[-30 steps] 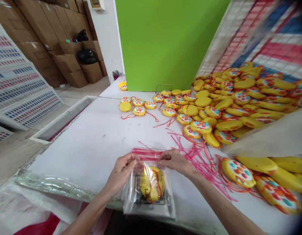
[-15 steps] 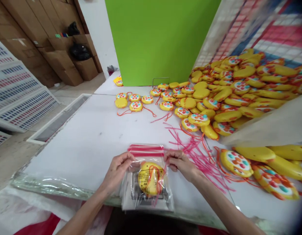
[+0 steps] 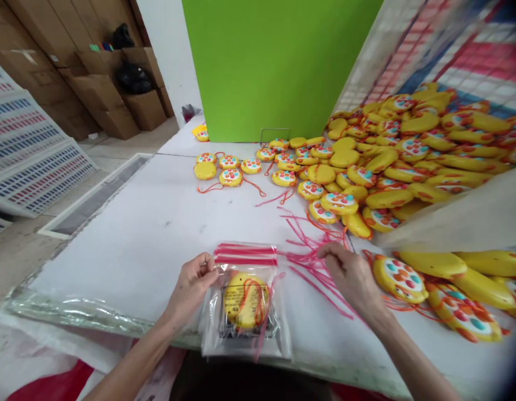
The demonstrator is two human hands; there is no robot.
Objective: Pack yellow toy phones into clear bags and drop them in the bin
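A clear zip bag with pink seal lines and black print lies at the table's front edge, apparently on top of other bags. Inside it, a yellow oval toy rests back side up with a looped orange cord, and a pink strip runs down its right side. My left hand pinches the bag's upper left edge. Off to the right, my right hand is over a heap of thin pink strips, its fingers curled together among them. Whether a strip is between those fingertips I cannot tell.
A large pile of yellow toys with coloured dots covers the right side. Several more toys lie mid-table. A green board stands at the back. White crates and cardboard boxes are at the left.
My right hand has let go of the bag's right edge and moved right to the pink strips. My left hand still holds the bag, which has shifted slightly left in view.
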